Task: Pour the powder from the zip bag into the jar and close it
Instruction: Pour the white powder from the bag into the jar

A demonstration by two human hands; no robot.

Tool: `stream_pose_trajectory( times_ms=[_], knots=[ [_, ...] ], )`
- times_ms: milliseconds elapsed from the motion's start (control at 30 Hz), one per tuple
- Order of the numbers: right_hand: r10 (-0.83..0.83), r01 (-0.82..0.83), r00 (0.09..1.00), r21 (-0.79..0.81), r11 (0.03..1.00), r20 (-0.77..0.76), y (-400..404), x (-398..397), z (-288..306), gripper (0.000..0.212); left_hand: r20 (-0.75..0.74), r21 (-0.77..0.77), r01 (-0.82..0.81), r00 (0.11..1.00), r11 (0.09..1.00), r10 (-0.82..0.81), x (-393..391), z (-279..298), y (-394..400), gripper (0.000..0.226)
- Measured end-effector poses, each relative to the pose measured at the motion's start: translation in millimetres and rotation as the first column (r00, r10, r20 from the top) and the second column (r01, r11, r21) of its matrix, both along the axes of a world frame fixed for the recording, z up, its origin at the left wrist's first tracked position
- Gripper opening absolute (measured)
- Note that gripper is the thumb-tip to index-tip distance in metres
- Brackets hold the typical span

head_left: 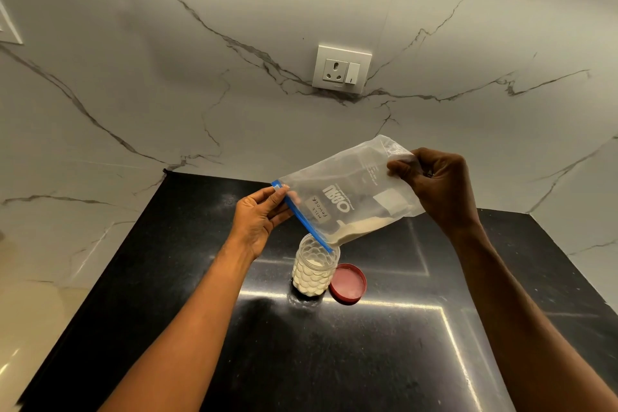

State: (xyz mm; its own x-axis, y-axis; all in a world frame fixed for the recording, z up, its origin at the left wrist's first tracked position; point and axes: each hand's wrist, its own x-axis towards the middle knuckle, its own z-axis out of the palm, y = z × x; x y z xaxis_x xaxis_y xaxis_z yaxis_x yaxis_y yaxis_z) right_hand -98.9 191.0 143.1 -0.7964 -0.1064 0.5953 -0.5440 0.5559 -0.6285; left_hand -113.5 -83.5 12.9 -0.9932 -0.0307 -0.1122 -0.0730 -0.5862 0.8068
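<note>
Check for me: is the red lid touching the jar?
Cannot tell. In the head view the red lid lies on the counter right beside the jar; their edges meet with no visible gap.

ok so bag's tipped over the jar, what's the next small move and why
Probably lift the right hand a little to steepen the bag. Powder has gathered at the low corner over the open jar, which is only partly full. The left hand pinches the blue zip; the lid lies beside the jar.

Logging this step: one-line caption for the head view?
Both hands tilt the zip bag, pouring powder into the open jar; red lid lies beside it.
</note>
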Motion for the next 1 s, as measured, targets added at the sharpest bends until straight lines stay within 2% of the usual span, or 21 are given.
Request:
stream_pose_trajectory(
  times_ms=[1000],
  knots=[
    [0.018,-0.018,1.0,0.023,1.0,-0.012,-3.6,6.3,5.8,0.016,-0.005,0.005,-0.001,1.0,1.0,0.001,6.7,2.0,-2.5,0.026]
  ],
)
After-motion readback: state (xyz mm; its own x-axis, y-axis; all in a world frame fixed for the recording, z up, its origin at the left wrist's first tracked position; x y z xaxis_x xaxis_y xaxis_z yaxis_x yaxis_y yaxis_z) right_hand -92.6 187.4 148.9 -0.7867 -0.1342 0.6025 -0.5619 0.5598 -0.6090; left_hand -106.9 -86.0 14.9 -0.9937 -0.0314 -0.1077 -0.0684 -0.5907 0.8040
